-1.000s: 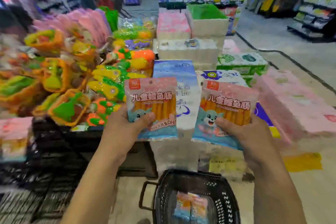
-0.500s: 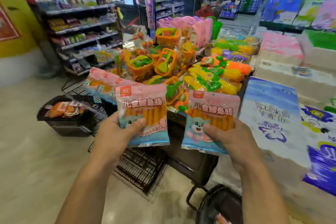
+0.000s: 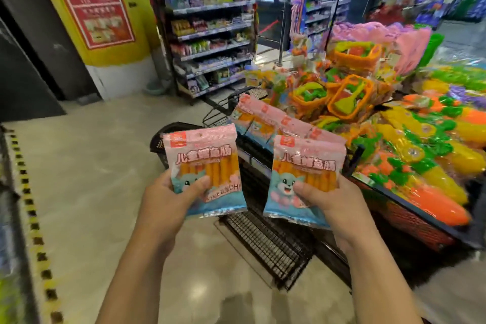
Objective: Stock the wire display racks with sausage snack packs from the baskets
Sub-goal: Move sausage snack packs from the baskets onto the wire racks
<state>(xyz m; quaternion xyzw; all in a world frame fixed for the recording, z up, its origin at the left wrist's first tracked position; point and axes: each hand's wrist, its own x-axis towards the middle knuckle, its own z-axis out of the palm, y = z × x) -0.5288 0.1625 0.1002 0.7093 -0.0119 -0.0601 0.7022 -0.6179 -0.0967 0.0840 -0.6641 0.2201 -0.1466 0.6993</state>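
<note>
Left grip, right grip pinch packs.

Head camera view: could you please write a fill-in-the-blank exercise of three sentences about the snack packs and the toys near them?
1. Together, the left hand and the right hand hold ____ pink-and-blue plastic sausage snack packs.
2. The sausages inside these packs are ____ in colour.
3. The orange plastic toy basket holds a ____ toy shovel.
Missing words: two; orange; green.
</note>
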